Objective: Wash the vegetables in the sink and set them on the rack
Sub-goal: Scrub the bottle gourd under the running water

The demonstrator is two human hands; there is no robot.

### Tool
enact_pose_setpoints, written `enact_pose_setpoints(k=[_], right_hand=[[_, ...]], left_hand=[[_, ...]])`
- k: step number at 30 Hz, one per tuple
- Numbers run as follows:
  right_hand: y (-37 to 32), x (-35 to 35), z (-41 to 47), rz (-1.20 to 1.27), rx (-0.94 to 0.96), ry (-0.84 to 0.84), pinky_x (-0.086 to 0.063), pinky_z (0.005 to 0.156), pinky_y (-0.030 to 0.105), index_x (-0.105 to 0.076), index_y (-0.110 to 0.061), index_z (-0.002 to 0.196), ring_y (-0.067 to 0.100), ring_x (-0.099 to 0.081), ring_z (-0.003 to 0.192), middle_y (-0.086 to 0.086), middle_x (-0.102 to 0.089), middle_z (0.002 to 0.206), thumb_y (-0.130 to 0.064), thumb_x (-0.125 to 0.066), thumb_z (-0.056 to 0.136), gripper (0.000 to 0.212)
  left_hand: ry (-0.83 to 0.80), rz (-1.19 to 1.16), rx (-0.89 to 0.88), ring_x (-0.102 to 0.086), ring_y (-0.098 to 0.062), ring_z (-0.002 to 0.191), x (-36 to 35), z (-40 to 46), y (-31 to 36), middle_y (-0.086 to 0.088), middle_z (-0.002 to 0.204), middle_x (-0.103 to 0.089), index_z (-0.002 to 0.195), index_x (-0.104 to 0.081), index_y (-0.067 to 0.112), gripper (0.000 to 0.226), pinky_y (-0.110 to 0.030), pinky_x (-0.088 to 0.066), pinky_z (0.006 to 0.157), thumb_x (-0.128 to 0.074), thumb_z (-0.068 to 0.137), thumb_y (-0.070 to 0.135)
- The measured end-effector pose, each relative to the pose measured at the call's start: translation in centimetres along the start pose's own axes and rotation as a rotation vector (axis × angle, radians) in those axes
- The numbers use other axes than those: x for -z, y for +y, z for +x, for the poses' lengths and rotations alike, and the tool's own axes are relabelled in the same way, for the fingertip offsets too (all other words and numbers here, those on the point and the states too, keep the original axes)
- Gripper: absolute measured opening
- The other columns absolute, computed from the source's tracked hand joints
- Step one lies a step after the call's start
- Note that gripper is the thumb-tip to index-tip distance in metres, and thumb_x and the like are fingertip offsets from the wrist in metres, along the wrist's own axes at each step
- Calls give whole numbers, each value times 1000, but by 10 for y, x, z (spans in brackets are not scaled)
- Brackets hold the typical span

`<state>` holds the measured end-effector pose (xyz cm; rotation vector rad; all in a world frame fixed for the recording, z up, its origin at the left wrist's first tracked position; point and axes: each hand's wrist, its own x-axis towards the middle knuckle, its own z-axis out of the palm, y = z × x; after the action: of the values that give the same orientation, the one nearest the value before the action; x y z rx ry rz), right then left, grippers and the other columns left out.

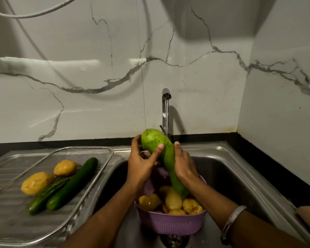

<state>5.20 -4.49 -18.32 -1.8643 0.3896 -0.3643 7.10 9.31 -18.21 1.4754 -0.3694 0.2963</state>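
Observation:
Both hands hold a long light-green gourd (161, 151) tilted under the running tap (166, 111), above the sink (229, 169). My left hand (141, 163) grips its thick upper end, thumb across the front. My right hand (183, 163) wraps around its narrower middle. The gourd's lower end dips into a purple colander (170, 224) in the sink, which holds several yellow potatoes (174, 201). On the wire mesh rack (89, 153) at the left lie two dark cucumbers (73, 183) and two potatoes (36, 183).
The rack rests on the ribbed steel drainboard (11, 212) left of the basin. A marble backsplash stands behind, and a side wall closes the right corner. The drain (174, 239) shows below the colander. A black counter edge (276, 169) runs along the right.

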Motion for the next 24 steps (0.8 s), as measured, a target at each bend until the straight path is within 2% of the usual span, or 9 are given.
enact_pose_setpoints(k=[3, 5, 6, 9, 11, 13, 16, 21, 24], right_hand=[[3, -2, 7, 16, -39, -9, -41, 112, 47, -61, -17, 138, 35, -55, 129, 18, -59, 140, -84, -13, 88, 96], [15, -7, 18, 27, -63, -56, -47, 107, 52, -67, -19, 128, 37, -62, 119, 20, -66, 129, -104, -5, 60, 125], [21, -11, 23, 33, -83, -76, -48, 105, 52, -68, -19, 126, 37, -64, 116, 21, -67, 125, -105, -4, 58, 127], [10, -12, 10, 72, -118, -101, -46, 108, 50, -61, -22, 138, 35, -61, 122, 18, -63, 135, -79, -14, 93, 86], [4, -14, 3, 60, -41, -96, -39, 114, 46, -52, -23, 146, 32, -52, 133, 13, -55, 146, -63, -18, 103, 67], [1, -17, -5, 58, 70, -72, -35, 116, 40, -49, -24, 148, 26, -48, 136, 6, -53, 148, -56, -21, 106, 59], [-3, -23, -12, 91, 174, -59, -37, 116, 42, -50, -28, 146, 21, -50, 135, 1, -55, 146, -67, -22, 99, 67], [14, -14, -6, -1, -31, -124, -34, 118, 47, -45, -30, 152, 30, -46, 141, 9, -49, 153, -80, -10, 87, 89], [7, -13, -8, 2, 10, -118, -29, 121, 44, -41, -29, 154, 28, -39, 145, 7, -44, 157, -69, -13, 98, 74]], left_hand=[[-226, -72, 77, -69, -21, 107, 6, 3, -1, -11, 121, -63, 142, -34, 32, 85, -36, -60, 82, -83, 77, 4], [-269, -75, 100, -69, -20, 109, 6, 1, -5, -15, 126, -62, 144, -24, 29, 91, -30, -58, 81, -76, 79, -10], [-253, -77, 95, -70, -20, 108, 4, 0, -6, -16, 125, -63, 144, -22, 28, 93, -29, -58, 79, -75, 79, -12], [-171, -76, 83, -71, -18, 106, 1, -1, -10, -8, 123, -62, 153, -15, 33, 108, -29, -59, 80, -79, 76, -8], [-105, -21, 47, -69, -18, 111, 1, 1, -13, -3, 128, -61, 155, -20, 33, 110, -30, -59, 84, -86, 72, 5], [-48, 71, 2, -67, -15, 113, -1, 1, -18, 2, 128, -62, 150, -33, 30, 99, -35, -59, 90, -90, 70, 18], [32, 123, -38, -66, -11, 110, -4, 0, -20, 7, 123, -64, 143, -39, 31, 90, -41, -59, 92, -90, 71, 20], [96, 96, -14, -63, -14, 113, -4, 1, -17, 11, 124, -59, 140, -38, 37, 96, -45, -58, 92, -94, 63, 35], [111, 138, -16, -63, -9, 109, -2, -2, -16, 13, 120, -60, 136, -37, 38, 93, -42, -59, 91, -95, 63, 34]])
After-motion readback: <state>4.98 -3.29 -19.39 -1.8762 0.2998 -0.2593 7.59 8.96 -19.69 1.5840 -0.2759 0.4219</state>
